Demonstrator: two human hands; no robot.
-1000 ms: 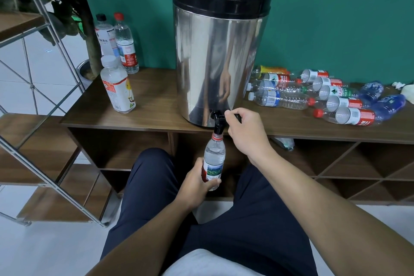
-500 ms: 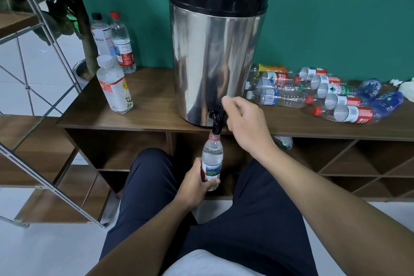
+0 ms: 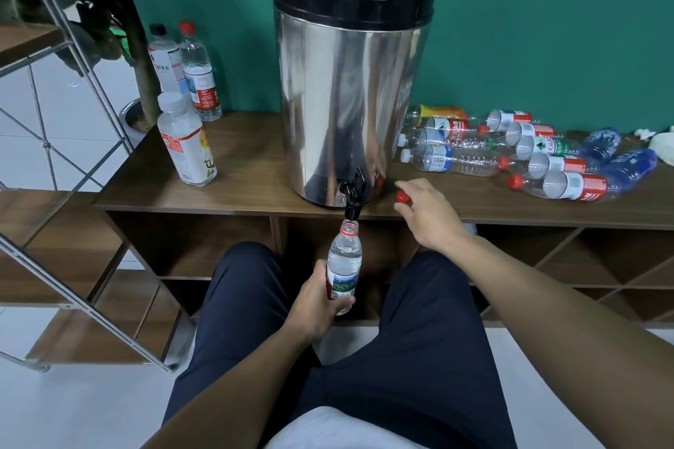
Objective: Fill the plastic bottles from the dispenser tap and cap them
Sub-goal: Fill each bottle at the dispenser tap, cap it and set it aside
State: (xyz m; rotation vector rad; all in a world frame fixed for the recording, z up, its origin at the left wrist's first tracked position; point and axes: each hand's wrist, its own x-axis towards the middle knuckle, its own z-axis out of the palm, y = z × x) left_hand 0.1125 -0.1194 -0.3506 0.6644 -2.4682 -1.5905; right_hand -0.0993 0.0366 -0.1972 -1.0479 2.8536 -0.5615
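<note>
Now my right hand [image 3: 428, 213] has come off the tap [image 3: 353, 189] and swung right along the near edge of the tabletop [image 3: 248, 171], and its fingers are closing on a small red cap [image 3: 402, 196] lying there. I can see thumb and forefinger either side of the cap, curled in, though whether they already pinch it I cannot tell. That shift reads to me as filling done on this one, capping next.

My left hand [image 3: 317, 299] wraps the bottle [image 3: 344, 266] around its labelled lower half, fingers curled firmly round it. The bottle sits just below the tap spout, a small gap showing between its open mouth and the nozzle, out in front of the tabletop edge above my knees. Its long axis runs near vertical, mouth pointing up at the spout, leaning only slightly. Water looks high, up to the shoulder.

Behind, the steel dispenser [image 3: 346, 91] stands mid tabletop. Three capped bottles [image 3: 186, 102] stand upright to its left, finished I would guess. To the right a heap of empty bottles [image 3: 529, 157] lies on its side, so plenty of work remains.
</note>
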